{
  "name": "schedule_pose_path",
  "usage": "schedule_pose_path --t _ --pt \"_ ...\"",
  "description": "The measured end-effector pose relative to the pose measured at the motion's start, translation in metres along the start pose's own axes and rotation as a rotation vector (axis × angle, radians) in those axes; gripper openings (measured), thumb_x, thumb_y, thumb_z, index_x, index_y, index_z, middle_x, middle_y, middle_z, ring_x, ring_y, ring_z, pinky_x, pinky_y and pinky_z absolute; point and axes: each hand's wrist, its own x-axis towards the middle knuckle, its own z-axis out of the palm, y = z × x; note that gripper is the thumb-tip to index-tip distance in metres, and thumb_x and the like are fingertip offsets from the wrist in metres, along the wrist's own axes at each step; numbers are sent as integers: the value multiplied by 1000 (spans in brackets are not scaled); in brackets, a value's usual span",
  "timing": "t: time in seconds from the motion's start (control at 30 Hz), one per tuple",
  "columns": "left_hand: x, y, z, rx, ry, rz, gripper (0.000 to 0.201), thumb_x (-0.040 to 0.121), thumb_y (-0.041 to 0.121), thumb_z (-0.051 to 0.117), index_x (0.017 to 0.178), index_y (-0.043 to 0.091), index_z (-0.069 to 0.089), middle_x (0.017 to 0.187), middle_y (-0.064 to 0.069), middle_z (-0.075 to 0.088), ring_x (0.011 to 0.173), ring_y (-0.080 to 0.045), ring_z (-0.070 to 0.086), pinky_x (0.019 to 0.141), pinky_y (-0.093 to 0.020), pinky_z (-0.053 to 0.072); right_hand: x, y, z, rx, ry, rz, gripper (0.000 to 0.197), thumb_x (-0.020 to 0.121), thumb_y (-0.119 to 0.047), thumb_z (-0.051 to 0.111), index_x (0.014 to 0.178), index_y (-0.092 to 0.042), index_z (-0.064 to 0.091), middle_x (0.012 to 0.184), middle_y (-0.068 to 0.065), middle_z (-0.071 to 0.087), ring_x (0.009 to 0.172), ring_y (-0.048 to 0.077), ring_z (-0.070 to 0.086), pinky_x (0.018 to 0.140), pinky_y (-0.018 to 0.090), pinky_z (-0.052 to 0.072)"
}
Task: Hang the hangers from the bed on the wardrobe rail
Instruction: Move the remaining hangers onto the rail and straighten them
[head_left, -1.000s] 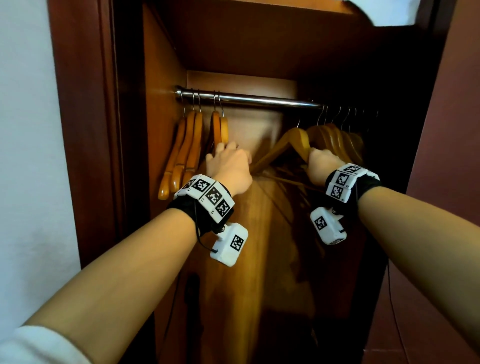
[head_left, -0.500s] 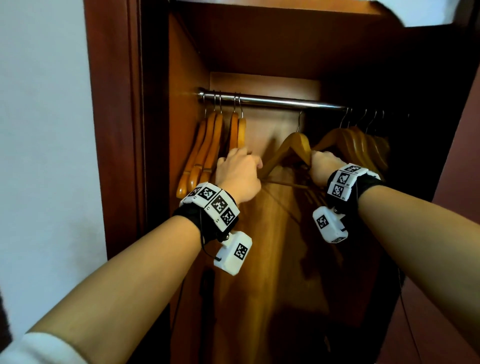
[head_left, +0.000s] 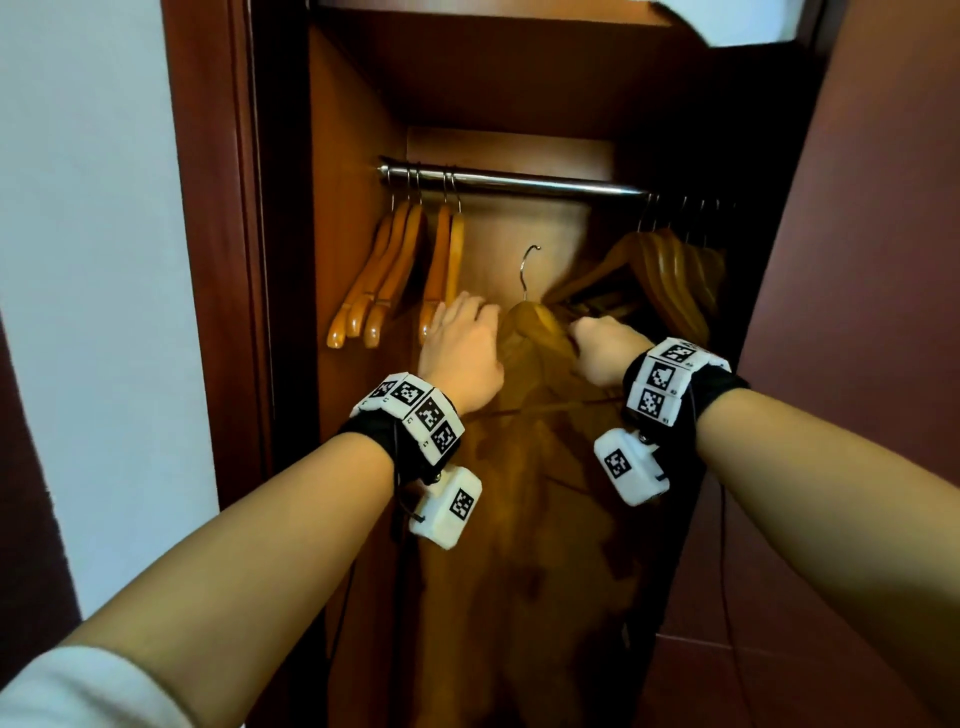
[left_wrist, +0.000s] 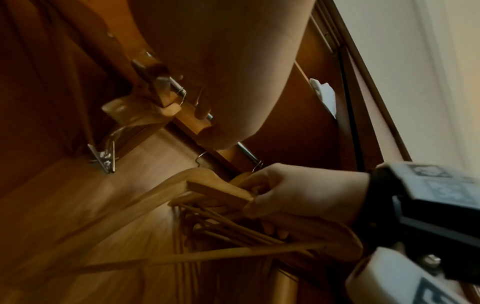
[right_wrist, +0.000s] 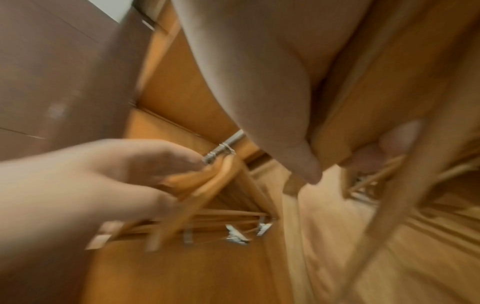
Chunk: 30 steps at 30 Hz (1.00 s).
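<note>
A steel rail (head_left: 519, 182) crosses the wardrobe. Several wooden hangers (head_left: 384, 275) hang at its left end and several more (head_left: 670, 270) at its right. Between them, below the rail, is one wooden hanger (head_left: 535, 325) whose metal hook (head_left: 525, 270) points up and touches nothing. My right hand (head_left: 597, 343) grips its right shoulder, which the left wrist view shows as fingers (left_wrist: 262, 197) curled round the wood (left_wrist: 207, 185). My left hand (head_left: 460, 332) is at the lower ends of the left group, and in the right wrist view (right_wrist: 103, 174) it pinches one of them.
The wardrobe's side panel (head_left: 343, 156) stands close on the left, with a white wall (head_left: 104, 260) beyond it. A dark red door (head_left: 857, 312) closes off the right. Metal clips (left_wrist: 103, 158) hang from some hangers. A thin cable (head_left: 727, 597) runs down at the lower right.
The hanger in my right hand has come down from the rail, and its hook now stands free below it. Both hands have dropped lower. The view has pulled back.
</note>
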Motion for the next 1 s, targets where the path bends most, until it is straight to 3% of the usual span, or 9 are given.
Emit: schedule_pose_path --t 0.17,0.33,0.53,0.67,0.77,0.87,1.0 --pt "-27 17 -4 -114 -110 -164 66 87 20 62 147 10 34 148 -10 39 137 -32 34 113 -43 32 -42 -2 -22 -29 22 -113 18 87 -12 56 104 -13 61 104 11 62 94 35 62 78 39 52" --pt "-49 19 -3 -202 -194 -389 72 88 21 65 147 5 28 149 -14 35 139 -34 31 114 -45 33 -83 -1 -43 -21 31 -214 15 85 -14 56 100 -16 59 98 8 59 84 32 60 71 38 49" --pt "-72 8 -9 -439 -230 -561 46 88 18 60 132 11 47 127 -14 58 116 -34 57 101 -47 46 -126 3 -59 16 51 -352 24 82 -13 58 101 -26 65 84 -2 61 79 25 62 66 35 47" --pt "-89 -9 -18 -568 -170 -651 18 86 17 66 102 16 58 94 -7 66 92 -33 65 87 -43 53 -139 8 -65 43 144 -431 37 86 -17 61 119 -34 61 99 -4 66 90 24 63 78 42 54" --pt "-100 -12 -30 -752 -136 -682 11 83 4 70 86 11 63 75 -5 64 75 -24 63 71 -32 52 -139 8 -65 -17 286 -480 42 90 -18 62 128 -35 56 109 -6 67 105 23 61 92 43 46" --pt "-110 -14 -43 -938 -145 -677 12 84 -3 69 83 4 60 69 -9 64 58 -14 65 58 -23 52 -131 0 -61 -69 454 -528 37 91 -18 61 125 -34 58 110 -6 67 109 24 57 96 44 34" --pt "-113 -19 -56 -1070 -153 -668 15 85 7 73 85 9 58 63 -4 62 56 -17 64 59 -26 53 -113 -8 -60 55 646 -542 35 88 -10 62 118 -28 66 109 -3 69 104 27 55 100 41 31"
